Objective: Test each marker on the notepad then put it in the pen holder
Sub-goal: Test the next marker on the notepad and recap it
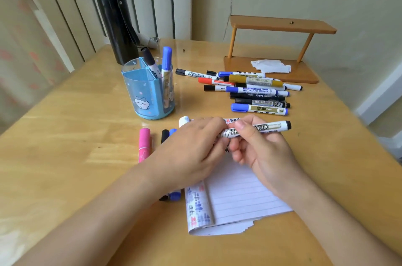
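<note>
Left hand (191, 146) and right hand (263, 150) clasped around 1 marker (272, 127) (1 end hidden), notepad (239, 196) partly covered.

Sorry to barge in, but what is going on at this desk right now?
A person grips a whiteboard marker in both hands above the notepad, the left hand at one end, the right hand pinching its barrel. Two markers already stand in the blue pen holder; a pile of markers lies beyond on the table.
</note>
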